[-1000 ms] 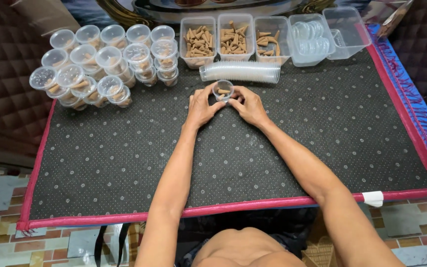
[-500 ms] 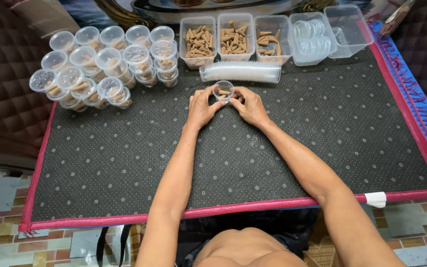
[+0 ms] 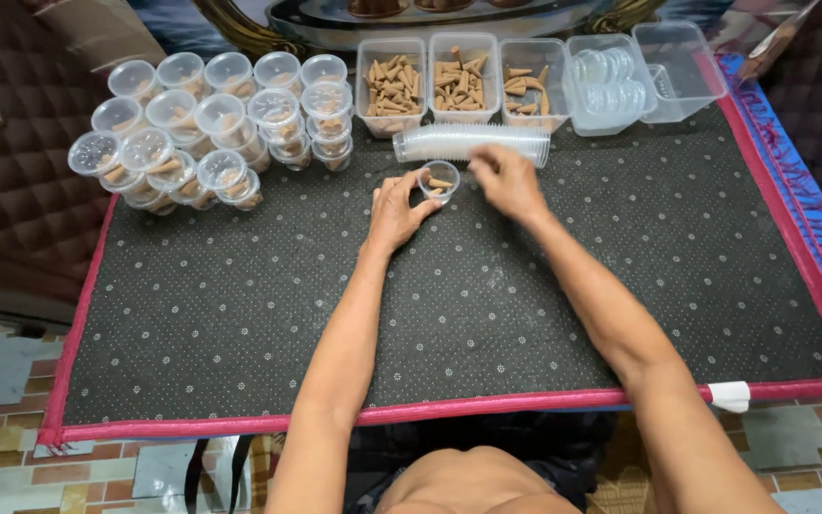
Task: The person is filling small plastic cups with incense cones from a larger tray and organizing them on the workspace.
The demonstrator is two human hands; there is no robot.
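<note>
Dark dotted mat (image 3: 240, 314) with red edging fills the frame. Upper left: cluster of lidded filled cups (image 3: 206, 128), stacked. Top centre: three clear tubs of brown cones (image 3: 459, 81), then a tub of lids (image 3: 606, 86) and an empty tub (image 3: 682, 57) at upper right. Sleeve of nested empty cups (image 3: 468, 143) lies on its side below the tubs. Small open cup (image 3: 439, 181) sits centre-top on the mat, a few cones inside. Left hand (image 3: 394, 211) cradles its side, fingers curled round it. Right hand (image 3: 509, 181) is just beside it, loosely curled; can't tell if it holds anything. Risk: cup is light and unlidded, a nudge from either hand likely tips it and scatters cones.

Home packing floor, mat (image 3: 240, 314), filled cups (image 3: 202, 124)
</note>
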